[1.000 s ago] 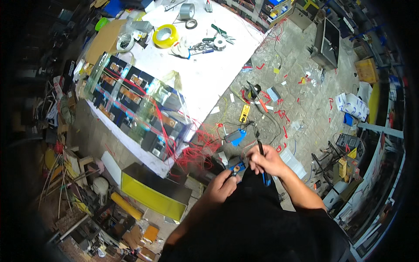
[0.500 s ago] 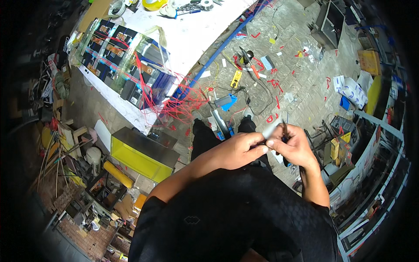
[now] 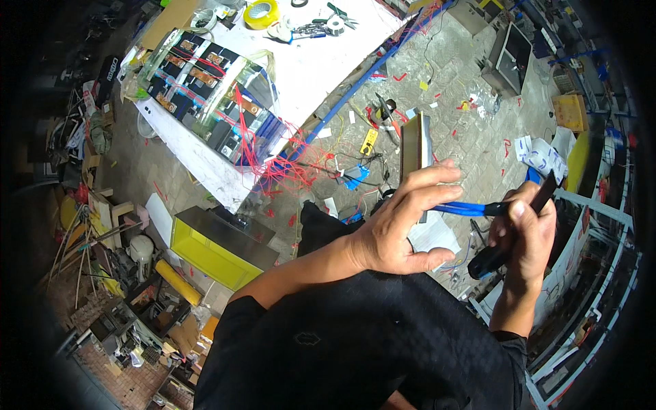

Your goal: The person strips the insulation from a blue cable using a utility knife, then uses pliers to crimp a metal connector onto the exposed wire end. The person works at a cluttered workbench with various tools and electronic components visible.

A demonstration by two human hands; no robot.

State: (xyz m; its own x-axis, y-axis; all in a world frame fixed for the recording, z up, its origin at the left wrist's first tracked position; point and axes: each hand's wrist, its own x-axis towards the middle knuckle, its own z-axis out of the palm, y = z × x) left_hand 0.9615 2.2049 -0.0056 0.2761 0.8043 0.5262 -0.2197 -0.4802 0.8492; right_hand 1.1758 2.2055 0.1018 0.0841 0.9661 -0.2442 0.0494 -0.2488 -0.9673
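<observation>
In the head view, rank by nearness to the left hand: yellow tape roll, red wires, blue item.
1. Blue item: just rightward, in the right hand.
2. Red wires: leftward, by the white table.
3. Yellow tape roll: up and left, on the table.

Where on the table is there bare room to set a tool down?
The white tabletop is bare between the battery pack, spool and blue edge. It is crowded at the near corner, with red wires, and around the yellow tape.

Battery pack (image 3: 205, 92) on worktop (image 3: 314, 75), left side; tape roll (image 3: 261, 14) behind-right of it, spool (image 3: 335, 26) right of roll. Box (image 3: 229, 236) before worktop. Left hand (image 3: 396, 232) between box and right hand (image 3: 527, 236).
</observation>
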